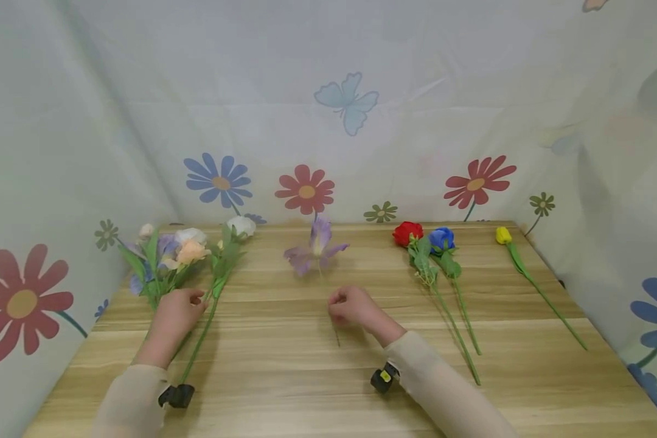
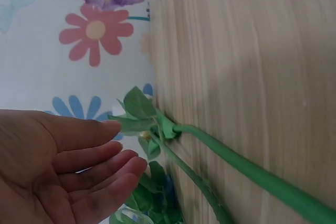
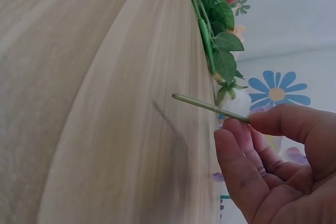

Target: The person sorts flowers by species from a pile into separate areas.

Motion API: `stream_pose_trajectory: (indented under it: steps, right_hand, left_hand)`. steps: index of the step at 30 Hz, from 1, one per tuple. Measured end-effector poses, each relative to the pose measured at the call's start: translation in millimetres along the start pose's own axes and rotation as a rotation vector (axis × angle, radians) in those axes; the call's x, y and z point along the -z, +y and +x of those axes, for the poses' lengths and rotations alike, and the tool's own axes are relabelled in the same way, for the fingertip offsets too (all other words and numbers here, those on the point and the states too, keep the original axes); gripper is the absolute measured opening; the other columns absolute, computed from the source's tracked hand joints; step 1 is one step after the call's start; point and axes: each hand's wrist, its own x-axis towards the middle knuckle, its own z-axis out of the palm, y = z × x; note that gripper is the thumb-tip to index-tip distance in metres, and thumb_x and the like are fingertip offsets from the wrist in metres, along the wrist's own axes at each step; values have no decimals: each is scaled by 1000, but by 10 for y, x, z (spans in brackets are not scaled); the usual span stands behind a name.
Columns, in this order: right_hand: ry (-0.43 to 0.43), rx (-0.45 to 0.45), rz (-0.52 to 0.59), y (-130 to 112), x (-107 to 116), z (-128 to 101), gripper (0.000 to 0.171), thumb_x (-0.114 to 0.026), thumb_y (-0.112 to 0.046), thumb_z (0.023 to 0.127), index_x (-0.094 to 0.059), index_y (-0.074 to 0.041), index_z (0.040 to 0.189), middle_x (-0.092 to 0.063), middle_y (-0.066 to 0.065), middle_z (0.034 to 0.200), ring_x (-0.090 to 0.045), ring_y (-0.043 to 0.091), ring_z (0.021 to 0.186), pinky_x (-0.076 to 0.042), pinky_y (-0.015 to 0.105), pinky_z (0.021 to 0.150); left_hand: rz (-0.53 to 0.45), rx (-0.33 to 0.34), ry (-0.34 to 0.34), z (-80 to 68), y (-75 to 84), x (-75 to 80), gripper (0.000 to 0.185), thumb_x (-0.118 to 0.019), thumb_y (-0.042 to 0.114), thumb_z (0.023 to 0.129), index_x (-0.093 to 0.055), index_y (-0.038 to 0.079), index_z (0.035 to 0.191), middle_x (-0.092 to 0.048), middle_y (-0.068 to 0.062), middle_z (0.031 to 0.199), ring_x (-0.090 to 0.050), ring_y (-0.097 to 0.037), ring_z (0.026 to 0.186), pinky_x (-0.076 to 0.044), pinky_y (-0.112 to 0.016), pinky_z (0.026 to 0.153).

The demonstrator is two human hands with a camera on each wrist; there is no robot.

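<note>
My right hand (image 1: 346, 307) pinches the thin green stem (image 3: 210, 107) of a purple flower (image 1: 314, 249), whose bloom lies on the wooden table (image 1: 285, 377) just beyond the hand. The stem end sticks out past the fingers (image 3: 286, 121) above the wood. My left hand (image 1: 182, 304) rests open at the left, its fingers (image 2: 100, 153) straight, beside a bunch of pale flowers (image 1: 175, 252) and the green stem (image 2: 252, 169) of a white flower (image 1: 242, 225). It holds nothing.
A red flower (image 1: 407, 233), a blue flower (image 1: 441, 238) and a yellow flower (image 1: 504, 235) lie with long stems on the right half of the table. Cloth printed with flowers and a butterfly (image 1: 347, 101) walls the table on three sides.
</note>
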Motion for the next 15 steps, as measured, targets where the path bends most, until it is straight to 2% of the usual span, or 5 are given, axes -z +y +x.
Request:
stream_pose_trajectory:
  steps: [7, 15]
  right_hand:
    - [-48, -35, -15, 45, -21, 44, 13, -60, 4, 87, -69, 9, 96, -62, 3, 70, -58, 11, 64, -62, 26, 63]
    - [-80, -80, -51, 81, -69, 110, 11, -59, 3, 92, -69, 5, 88, -59, 2, 63, -58, 11, 57, -61, 25, 58]
  left_hand:
    - [41, 37, -89, 80, -135, 32, 36, -62, 5, 95, -63, -19, 122, -68, -36, 118, -65, -53, 107, -57, -59, 89]
    - [97, 67, -126, 171, -268, -17, 31, -59, 3, 90, -69, -15, 112, -68, -36, 119, -64, -55, 109, -56, -61, 91]
